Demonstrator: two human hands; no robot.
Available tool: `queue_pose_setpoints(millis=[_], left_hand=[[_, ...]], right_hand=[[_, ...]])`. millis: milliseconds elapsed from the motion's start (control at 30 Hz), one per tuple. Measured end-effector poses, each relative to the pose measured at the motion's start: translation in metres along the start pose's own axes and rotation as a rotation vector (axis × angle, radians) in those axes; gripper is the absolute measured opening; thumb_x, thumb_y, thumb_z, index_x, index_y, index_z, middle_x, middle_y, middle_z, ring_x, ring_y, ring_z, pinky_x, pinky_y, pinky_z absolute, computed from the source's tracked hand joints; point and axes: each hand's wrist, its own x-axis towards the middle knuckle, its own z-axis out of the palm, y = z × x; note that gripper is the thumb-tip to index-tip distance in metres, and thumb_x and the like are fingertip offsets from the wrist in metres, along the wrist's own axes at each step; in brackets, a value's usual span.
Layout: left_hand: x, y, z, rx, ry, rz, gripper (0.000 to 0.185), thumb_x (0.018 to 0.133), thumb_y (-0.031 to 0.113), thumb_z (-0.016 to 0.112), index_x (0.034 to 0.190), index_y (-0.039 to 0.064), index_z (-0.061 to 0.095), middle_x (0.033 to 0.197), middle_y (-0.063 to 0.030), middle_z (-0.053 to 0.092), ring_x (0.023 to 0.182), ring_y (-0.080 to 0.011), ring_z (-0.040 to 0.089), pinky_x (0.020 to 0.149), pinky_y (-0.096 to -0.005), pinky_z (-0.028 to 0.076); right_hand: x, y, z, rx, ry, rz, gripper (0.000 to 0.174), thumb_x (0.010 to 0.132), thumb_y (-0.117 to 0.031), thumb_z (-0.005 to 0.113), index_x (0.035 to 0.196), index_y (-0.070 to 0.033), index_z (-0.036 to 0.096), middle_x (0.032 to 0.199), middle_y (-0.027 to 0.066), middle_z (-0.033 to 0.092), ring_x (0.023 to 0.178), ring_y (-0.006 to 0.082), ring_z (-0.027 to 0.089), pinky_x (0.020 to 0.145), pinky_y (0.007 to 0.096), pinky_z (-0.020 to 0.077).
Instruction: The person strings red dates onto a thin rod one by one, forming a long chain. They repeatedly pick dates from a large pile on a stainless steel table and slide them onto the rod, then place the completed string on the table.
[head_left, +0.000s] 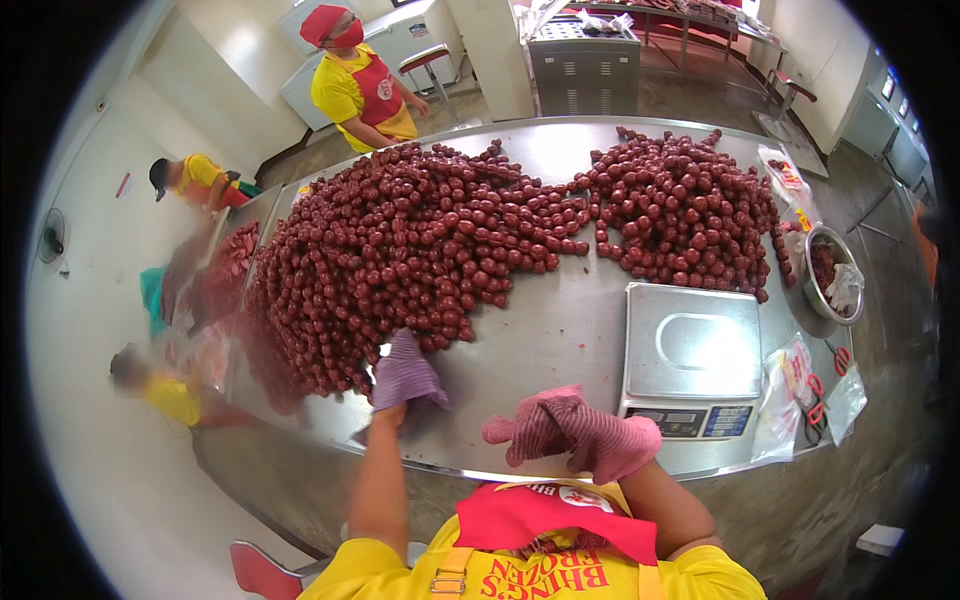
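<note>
Two large heaps of linked dark-red sausages lie on the steel table (547, 322): a bigger heap (405, 232) on the left and a smaller one (682, 202) on the right. My left hand (405, 375), under a purple ribbed cloth or glove, is at the near edge of the bigger heap; whether it grips anything is hidden. My right hand (577, 435) wears a pink ribbed glove and hovers by the near table edge, fingers bent, its palm hidden. A digital scale (690, 352) with a steel platform stands right of it.
Red-handled scissors (814, 409) and plastic bags (784, 405) lie right of the scale. A steel bowl (831, 274) stands at the right edge. One co-worker (364, 82) stands across the table, two more (206, 180) are at the left. A red chair (262, 574) is behind at left.
</note>
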Motion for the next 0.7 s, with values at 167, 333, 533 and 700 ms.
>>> queue_pose_setpoints(millis=[167,333,533,700], left_hand=[[0.097,0.009,0.087,-0.357,0.395,0.113,0.063,0.102,0.018,0.087,0.162,0.002,0.075,0.138,-0.0177,0.085,0.131,-0.0365,0.083,0.113,-0.0486,0.065],[0.132,0.112,0.047,0.383,0.345,0.121,0.050,0.108,0.052,0.083,0.141,0.015,0.091,0.147,-0.0222,0.086,0.128,-0.0474,0.087,0.108,-0.0586,0.069],[0.149,0.059,0.023,0.081,0.361,0.157,0.037,0.113,0.047,0.077,0.128,0.016,0.090,0.123,-0.0240,0.089,0.117,-0.0503,0.085,0.103,-0.0615,0.069],[0.173,0.057,-0.071,0.135,0.150,0.159,0.053,0.111,0.059,0.081,0.134,0.012,0.092,0.126,-0.0271,0.093,0.122,-0.0510,0.090,0.108,-0.0604,0.072]], right_hand=[[0.036,0.013,0.041,0.162,0.228,-0.042,0.057,0.126,-0.059,0.074,0.140,-0.004,0.082,0.148,0.0230,0.087,0.138,0.0321,0.084,0.125,0.0488,0.0643],[0.036,0.014,0.083,0.387,0.472,-0.132,0.059,0.129,-0.054,0.070,0.116,0.001,0.084,0.120,0.0196,0.088,0.119,0.0302,0.086,0.118,0.0426,0.0667],[0.009,0.014,0.082,-0.099,0.595,-0.282,0.039,0.116,-0.031,0.073,0.141,-0.001,0.079,0.148,0.0200,0.083,0.126,0.0316,0.085,0.117,0.0417,0.0674],[-0.010,0.027,0.030,-0.987,0.635,-0.431,0.079,0.090,0.003,0.084,0.167,-0.010,0.073,0.176,0.0190,0.070,0.143,0.0330,0.078,0.122,0.0431,0.0631]])
